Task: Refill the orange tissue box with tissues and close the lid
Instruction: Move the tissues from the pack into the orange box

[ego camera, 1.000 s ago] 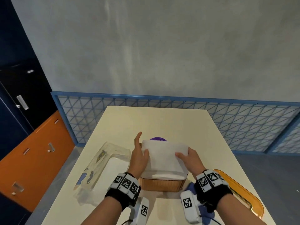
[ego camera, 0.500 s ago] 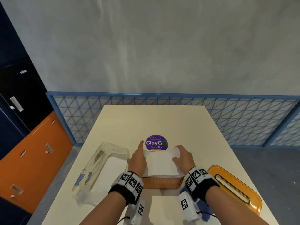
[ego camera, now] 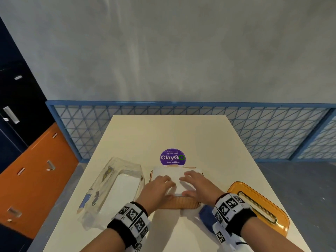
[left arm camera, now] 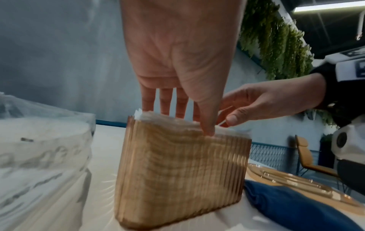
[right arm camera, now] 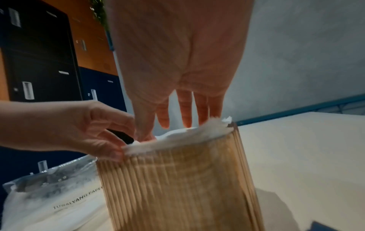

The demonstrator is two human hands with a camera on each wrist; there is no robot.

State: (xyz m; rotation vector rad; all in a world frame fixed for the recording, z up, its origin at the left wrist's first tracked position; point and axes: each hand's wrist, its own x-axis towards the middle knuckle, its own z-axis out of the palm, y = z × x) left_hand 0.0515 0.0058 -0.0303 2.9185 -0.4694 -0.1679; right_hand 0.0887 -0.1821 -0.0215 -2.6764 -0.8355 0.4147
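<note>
The ribbed orange tissue box (ego camera: 180,204) stands lidless at the table's near middle. A white stack of tissues (ego camera: 172,174) fills it to just above the rim. My left hand (ego camera: 160,186) and my right hand (ego camera: 195,181) lie side by side on top of the stack, pressing it with fairly straight fingers. In the left wrist view, my left hand (left arm camera: 181,112) points down onto the tissues (left arm camera: 233,132), its thumb at the box's (left arm camera: 177,171) front rim. The right wrist view shows my right hand (right arm camera: 168,125) on the tissues (right arm camera: 187,134) in the box (right arm camera: 177,187). The orange lid (ego camera: 258,204) lies flat at the right.
A clear plastic tissue package (ego camera: 112,186), still holding tissues, lies left of the box. A folded blue cloth (ego camera: 205,213) sits between box and lid. A purple round sticker (ego camera: 172,157) is behind the box. A blue mesh railing (ego camera: 181,124) runs beyond the table's far edge.
The tissue stack, held by its sides above the box, has gone down into the box. Both hands shifted from the stack's sides to its top and now press it.
</note>
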